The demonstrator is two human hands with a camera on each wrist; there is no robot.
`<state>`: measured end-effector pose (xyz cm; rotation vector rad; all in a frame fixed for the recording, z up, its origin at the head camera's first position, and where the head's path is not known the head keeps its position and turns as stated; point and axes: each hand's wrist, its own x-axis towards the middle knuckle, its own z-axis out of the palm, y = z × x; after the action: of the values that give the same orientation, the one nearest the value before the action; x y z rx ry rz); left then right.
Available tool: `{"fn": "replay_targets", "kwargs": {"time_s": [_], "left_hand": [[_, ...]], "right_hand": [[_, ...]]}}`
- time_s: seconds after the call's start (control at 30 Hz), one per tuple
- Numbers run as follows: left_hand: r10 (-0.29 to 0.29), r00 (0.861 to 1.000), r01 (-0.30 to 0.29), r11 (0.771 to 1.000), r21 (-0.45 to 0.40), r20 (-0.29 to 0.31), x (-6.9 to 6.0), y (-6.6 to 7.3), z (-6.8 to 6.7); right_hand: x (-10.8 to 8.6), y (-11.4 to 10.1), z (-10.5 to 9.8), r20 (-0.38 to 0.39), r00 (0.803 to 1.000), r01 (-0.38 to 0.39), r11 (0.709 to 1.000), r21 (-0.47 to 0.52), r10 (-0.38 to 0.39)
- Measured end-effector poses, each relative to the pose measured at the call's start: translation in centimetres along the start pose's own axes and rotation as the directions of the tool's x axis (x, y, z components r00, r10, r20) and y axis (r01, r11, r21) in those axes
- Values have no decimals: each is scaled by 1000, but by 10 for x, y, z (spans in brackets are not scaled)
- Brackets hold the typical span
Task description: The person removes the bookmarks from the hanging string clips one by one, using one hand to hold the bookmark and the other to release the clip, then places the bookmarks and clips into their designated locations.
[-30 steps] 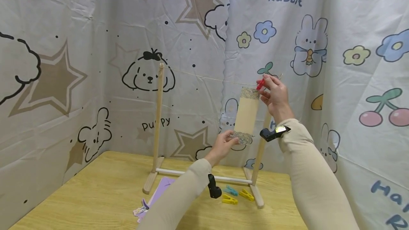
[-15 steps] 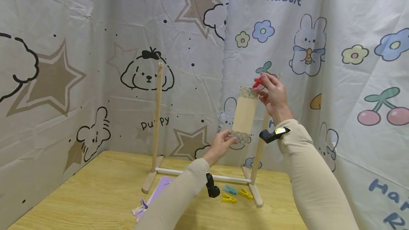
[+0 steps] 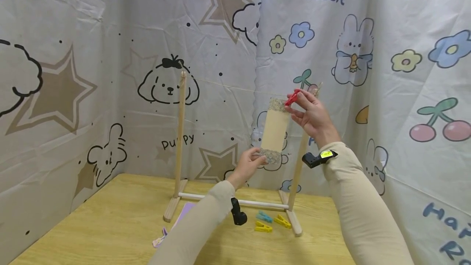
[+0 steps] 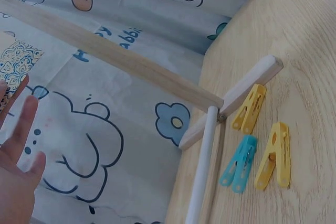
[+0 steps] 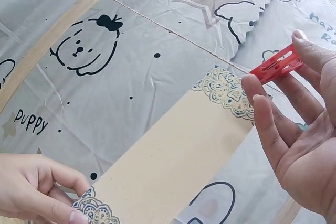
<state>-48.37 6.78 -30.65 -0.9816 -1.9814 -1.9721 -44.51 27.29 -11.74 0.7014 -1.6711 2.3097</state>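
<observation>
My left hand (image 3: 245, 167) pinches the lower end of a long cream paper card (image 3: 275, 130), thumb on the front. Both card ends carry a blue-and-yellow lace pattern. My right hand (image 3: 315, 114) holds a red clothespin (image 5: 278, 64) between thumb and fingers, by the card's upper right corner. In the right wrist view the clothespin's tip meets the thin string (image 5: 173, 34); whether it clamps the string or card I cannot tell. The card's top edge lies just below the string. Only part of the left hand (image 4: 18, 166) shows in the left wrist view.
The string spans a wooden stand with a left post (image 3: 180, 134), a right post (image 3: 299, 167) and a white crossbar (image 3: 254, 203). Two yellow clothespins (image 3: 263, 227) and a blue one (image 3: 264, 216) lie by its right foot. A purple sheet (image 3: 185, 212) is partly behind the left sleeve.
The card and my left hand have shifted left. My right hand has also moved a little left, and the red clothespin has turned and shows more of its length.
</observation>
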Motion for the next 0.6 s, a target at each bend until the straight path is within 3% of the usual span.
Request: {"fn": "replay_targets", "kwargs": {"time_s": [0.2,0.4,0.6], "left_hand": [[1,1000,-1,1000,3,-7,-1,-4,-3],[6,1000,-6,1000,-7,-16,-1,-5,-7],[-28,999,28,1000,-2,-18,-8,-6,-13]], "right_hand": [[-4,3,-4,15,1000,2,999,51,-3],[-7,3,-9,102,995,2,991,132,-16],[-14,7,-16,129,992,-12,992,125,-4]]}}
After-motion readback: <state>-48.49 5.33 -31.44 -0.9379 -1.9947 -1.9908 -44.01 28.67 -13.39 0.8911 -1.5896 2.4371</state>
